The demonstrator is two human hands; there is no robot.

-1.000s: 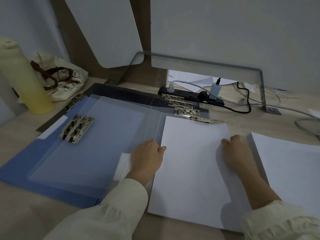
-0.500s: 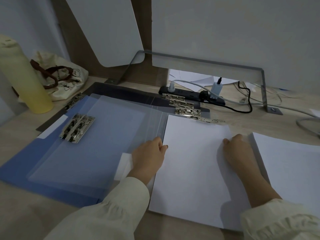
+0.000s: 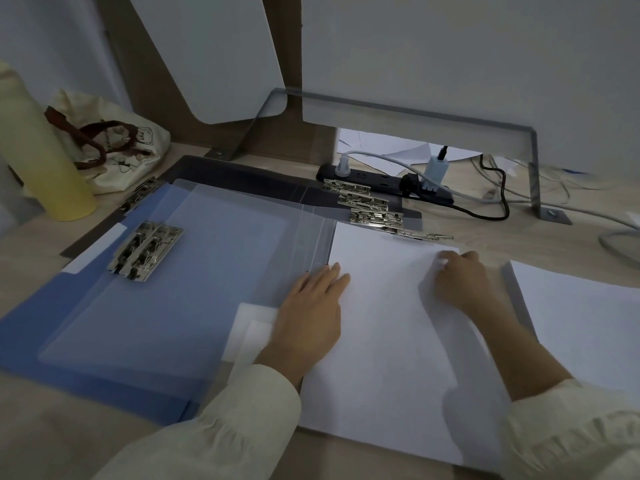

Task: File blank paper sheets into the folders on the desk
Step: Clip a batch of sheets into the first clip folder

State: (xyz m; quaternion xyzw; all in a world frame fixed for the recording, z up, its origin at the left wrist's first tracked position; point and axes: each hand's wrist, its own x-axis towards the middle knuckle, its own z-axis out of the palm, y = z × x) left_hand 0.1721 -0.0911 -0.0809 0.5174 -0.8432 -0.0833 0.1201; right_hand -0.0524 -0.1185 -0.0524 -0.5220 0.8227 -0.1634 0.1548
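Observation:
Several open folders [image 3: 194,282] lie stacked on the desk, blue and clear covers spread to the left, metal clips [image 3: 145,251] on the left flap and more clips [image 3: 374,209] along the top right. A blank white sheet [image 3: 388,341] lies on the right half of the top folder. My left hand [image 3: 311,310] rests flat on the sheet's left edge, fingers straight. My right hand [image 3: 460,282] presses the sheet near its upper right corner, fingers bent down onto the paper. A stack of blank paper [image 3: 585,327] sits at the right.
A yellow bottle [image 3: 41,161] and a cloth bag [image 3: 114,147] stand at the back left. A black power strip [image 3: 384,183] with plugs and cables runs behind the folders. A metal bracket [image 3: 533,168] and white panels rise at the back.
Both hands slid slightly up the sheet toward the clips. The left hand's fingers have stretched out flatter along the sheet's left edge.

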